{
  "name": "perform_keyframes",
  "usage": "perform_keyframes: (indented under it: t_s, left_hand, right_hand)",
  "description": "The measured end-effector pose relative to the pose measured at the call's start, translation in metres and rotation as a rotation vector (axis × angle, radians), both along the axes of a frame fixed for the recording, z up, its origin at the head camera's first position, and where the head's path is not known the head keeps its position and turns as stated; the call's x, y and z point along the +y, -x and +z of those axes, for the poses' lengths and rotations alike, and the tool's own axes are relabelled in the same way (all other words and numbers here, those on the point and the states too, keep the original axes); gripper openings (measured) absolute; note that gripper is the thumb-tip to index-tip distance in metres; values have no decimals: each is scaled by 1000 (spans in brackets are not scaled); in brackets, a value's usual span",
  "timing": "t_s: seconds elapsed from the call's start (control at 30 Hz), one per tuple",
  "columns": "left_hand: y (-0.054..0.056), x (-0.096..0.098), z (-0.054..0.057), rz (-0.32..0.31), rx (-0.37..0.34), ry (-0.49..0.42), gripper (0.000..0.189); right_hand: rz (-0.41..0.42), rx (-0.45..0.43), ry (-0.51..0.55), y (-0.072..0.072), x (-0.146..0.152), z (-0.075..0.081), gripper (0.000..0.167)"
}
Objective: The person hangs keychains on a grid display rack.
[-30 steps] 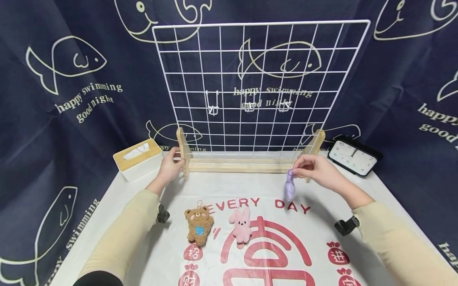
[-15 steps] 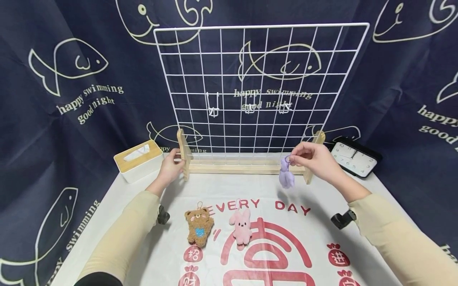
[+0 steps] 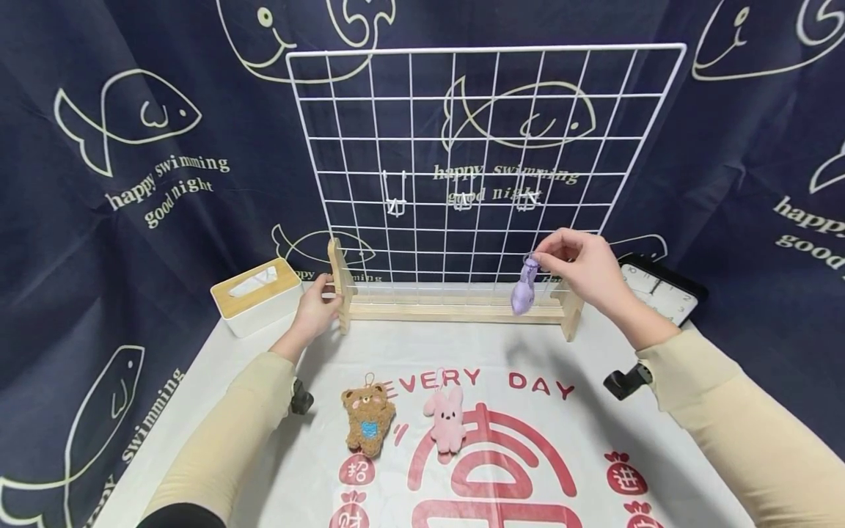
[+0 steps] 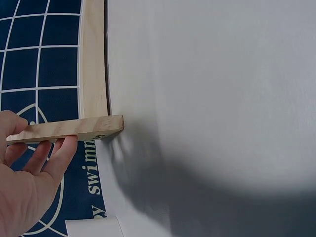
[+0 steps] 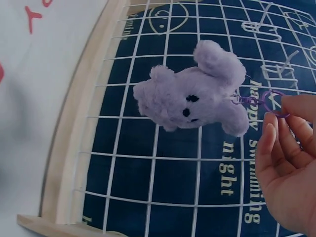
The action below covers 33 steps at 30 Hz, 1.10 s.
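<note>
My right hand [image 3: 581, 265] pinches the purple ring of a plush keychain [image 5: 190, 96], which dangles below the fingertips in front of the lower right of a white wire grid [image 3: 432, 137]. In the right wrist view the plush is lilac and furry, with long ears and dark eyes. My left hand [image 3: 315, 312] grips the wooden left foot [image 4: 64, 129] of the grid's stand, thumb on one side and fingers on the other. Three white hooks hang on the grid: a left hook [image 3: 395, 205], a middle hook [image 3: 463, 199] and a right hook [image 3: 527, 199].
A brown bear plush [image 3: 367, 419] and a pink rabbit plush [image 3: 448, 422] lie on the white table cover [image 3: 515, 359]. A tissue box [image 3: 257, 297] stands at the left, and a clock [image 3: 660, 292] at the right, partly behind my right hand.
My right hand has risen with the lilac plush from near the table to in front of the grid's lower part. The left hand has stayed on the stand's foot.
</note>
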<state>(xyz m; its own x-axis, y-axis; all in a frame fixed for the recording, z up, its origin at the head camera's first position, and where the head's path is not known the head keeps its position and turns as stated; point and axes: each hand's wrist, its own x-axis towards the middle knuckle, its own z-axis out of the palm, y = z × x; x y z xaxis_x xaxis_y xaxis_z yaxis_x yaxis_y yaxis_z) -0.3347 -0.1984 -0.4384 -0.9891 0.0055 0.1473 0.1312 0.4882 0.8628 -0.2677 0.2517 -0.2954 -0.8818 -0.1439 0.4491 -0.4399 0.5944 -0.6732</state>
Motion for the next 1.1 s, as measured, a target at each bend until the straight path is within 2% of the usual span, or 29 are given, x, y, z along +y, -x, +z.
perform_keyframes:
  t_s: [0.2, 0.33, 0.6, 0.9, 1.1]
  left_hand:
    - [-2, 0, 1, -3, -1, 8, 39]
    - [-2, 0, 2, -7, 4, 15, 38]
    - [0, 1, 1, -9, 6, 3, 37]
    - [-1, 2, 0, -12, 2, 3, 37]
    - [-2, 1, 1, -5, 17, 20, 38]
  right_hand:
    - [27, -37, 110, 2, -1, 12, 15]
    - [21, -35, 140, 3, -3, 20, 16]
    - [3, 9, 166, 5, -5, 34, 18]
    - [-40, 49, 224, 8, -6, 42, 12]
    - [-18, 81, 298, 13, -10, 46, 7]
